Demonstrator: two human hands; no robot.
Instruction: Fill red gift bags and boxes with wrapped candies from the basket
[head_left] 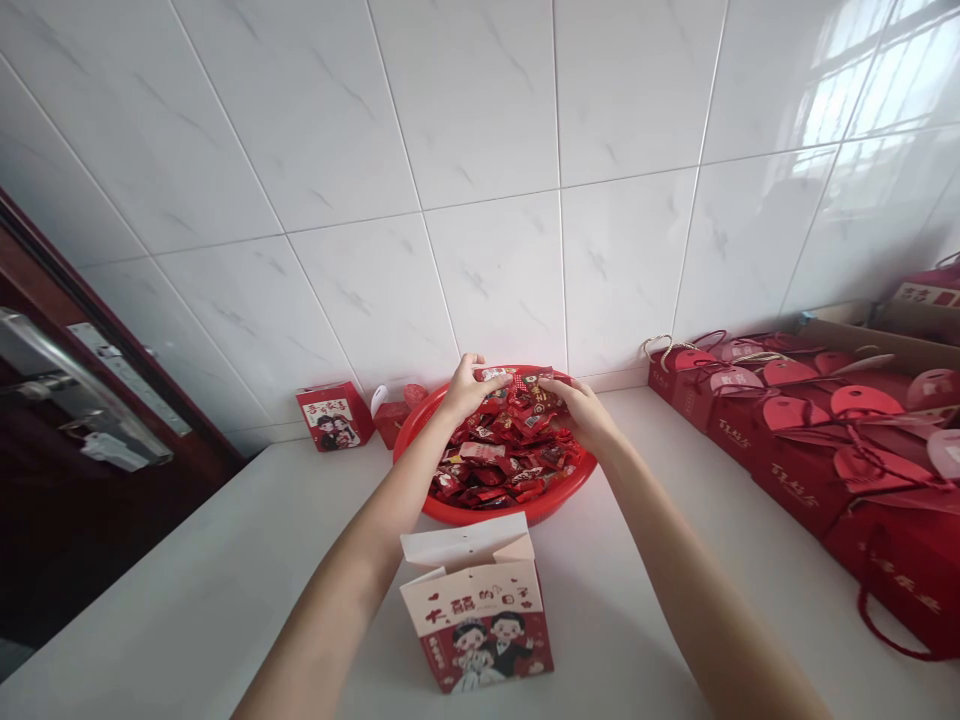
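Observation:
Both hands reach over a round red plastic basin [411, 440] heaped with red-wrapped candies [495, 465]. At the basin's far left side, my left hand [469, 385] is closed, with a wrapped candy [495, 374] at its fingertips. My right hand [583, 408] curls at the far right side, its fingers on a red and dark packet [541, 390]. Nearer to me, between my forearms, a red and white gift box [484, 620] with a cartoon couple stands upright with its top flaps up. Its inside is mostly hidden.
Rows of red gift boxes [795, 430] with cord handles line the right side of the white tabletop [225, 590]. Behind left stand a small red box [335, 416] and another red container [396, 408]. A tiled wall [495, 270] closes the back; a dark door [67, 440] is at left.

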